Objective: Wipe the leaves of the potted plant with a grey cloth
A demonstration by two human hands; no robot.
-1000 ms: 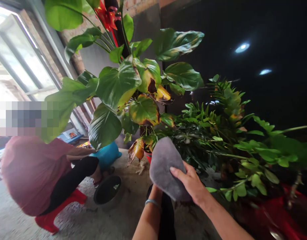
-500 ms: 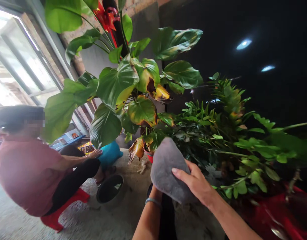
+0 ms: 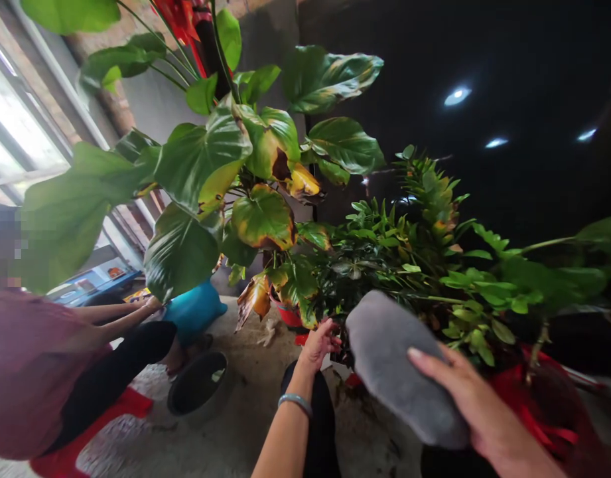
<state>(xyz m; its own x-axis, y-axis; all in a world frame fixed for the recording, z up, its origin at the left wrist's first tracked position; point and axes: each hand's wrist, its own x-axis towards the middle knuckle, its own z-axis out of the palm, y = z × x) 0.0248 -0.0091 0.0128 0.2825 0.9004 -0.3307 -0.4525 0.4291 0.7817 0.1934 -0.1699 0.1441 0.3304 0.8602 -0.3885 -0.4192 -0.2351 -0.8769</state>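
Observation:
My right hand (image 3: 464, 405) grips a folded grey cloth (image 3: 395, 365), held out low at the right in front of the small-leaved plant (image 3: 414, 265). My left hand (image 3: 319, 342), with a bracelet on the wrist, reaches forward to the base of the plants, its fingers curled by the dark lower leaves. Whether they pinch a leaf I cannot make out. The big-leaved plant (image 3: 210, 159), some leaves yellowed and brown, rises above in a red pot (image 3: 285, 312).
A person in a pink top (image 3: 31, 378) sits at the left on a red stool (image 3: 111, 411), hands on knees. A dark basin (image 3: 198, 382) and a teal bag (image 3: 193, 312) are on the concrete floor. A red pot (image 3: 544, 405) stands at the right.
My right hand has carried the cloth to the right and down. My left hand came out from behind the cloth and reached to the plant base. The view shifted right.

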